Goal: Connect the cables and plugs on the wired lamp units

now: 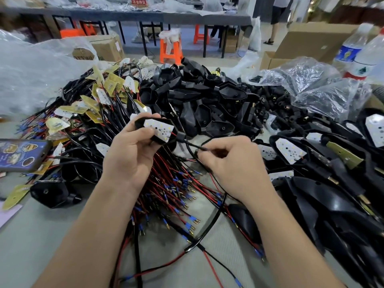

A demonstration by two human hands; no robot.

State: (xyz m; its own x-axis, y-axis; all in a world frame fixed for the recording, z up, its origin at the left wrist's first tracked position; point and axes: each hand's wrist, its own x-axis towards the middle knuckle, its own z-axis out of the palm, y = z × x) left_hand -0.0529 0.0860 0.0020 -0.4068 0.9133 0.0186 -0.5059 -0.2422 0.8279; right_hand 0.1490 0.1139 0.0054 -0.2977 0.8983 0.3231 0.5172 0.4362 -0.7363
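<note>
L hand (133,150) is curled round a black plastic lamp housing w/ a white LED board in it (160,128), thumb on the board's near edge, held up just above centre. R hand (230,161), at 3 o'clock of the L, pinches the thin black sheathed cable (191,144) that leaves the housing's neck; the other fingers are folded in. The cable loops down under the R wrist toward 6 o'clock and splits into a red and a black lead. Under both hands lies a tangled heap of red/black wires w/ blue sleeves and brass tips (176,196), crowding the grey tabletop (41,235). At 12 o'clock is a pile of empty black housings (197,100); at 10–11, loose yellow and white boards on wires (108,88); at 3–4, finished black lamp units (311,163). A phone w/ lit screen (22,154) lies at 9. Crumpled clear plastic bags (311,84) and two water bottles (349,48) sit at 1–2; an orange stool (170,48) stands beyond, at 12.
</note>
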